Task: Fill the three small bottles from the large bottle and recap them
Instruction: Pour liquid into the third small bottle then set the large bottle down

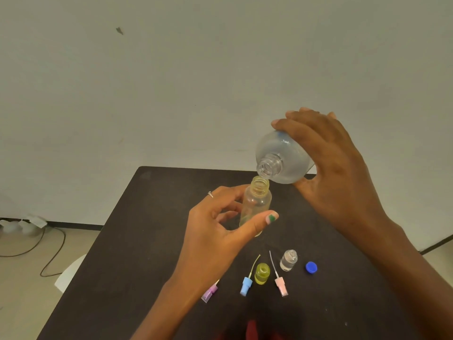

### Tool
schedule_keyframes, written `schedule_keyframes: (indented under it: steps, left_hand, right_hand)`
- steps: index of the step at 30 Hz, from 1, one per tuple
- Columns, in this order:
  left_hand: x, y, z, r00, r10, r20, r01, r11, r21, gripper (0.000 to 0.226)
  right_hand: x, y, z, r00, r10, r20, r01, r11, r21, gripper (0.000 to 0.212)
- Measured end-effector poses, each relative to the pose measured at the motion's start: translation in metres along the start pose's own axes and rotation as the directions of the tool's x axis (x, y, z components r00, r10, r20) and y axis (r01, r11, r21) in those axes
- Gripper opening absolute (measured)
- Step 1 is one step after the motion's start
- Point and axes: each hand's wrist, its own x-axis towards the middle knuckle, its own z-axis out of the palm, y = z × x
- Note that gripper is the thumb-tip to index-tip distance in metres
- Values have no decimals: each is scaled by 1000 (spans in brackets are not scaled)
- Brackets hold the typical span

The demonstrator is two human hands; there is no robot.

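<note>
The right hand (335, 168) grips the large clear round bottle (284, 158), tipped neck-down and leftward, its mouth just above and right of the small clear yellowish bottle (256, 204), pinched upright over the dark table (147, 241) by the left hand (220, 231).

I hold the large clear bottle (284, 158) tipped, open mouth just above a small uncapped bottle (256, 204). On the table: yellow bottle (262, 273), clear bottle (289, 260), both uncapped, upright; three spray caps lie alongside.
</note>
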Motion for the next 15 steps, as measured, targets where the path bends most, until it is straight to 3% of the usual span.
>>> schedule_keyframes:
  steps: [15]
  left_hand:
    - [4,-1,0,1000,-16,18,16,1000,-14,37]
  right_hand:
    - [4,3,0,999,-37,5,37,999,-30,64]
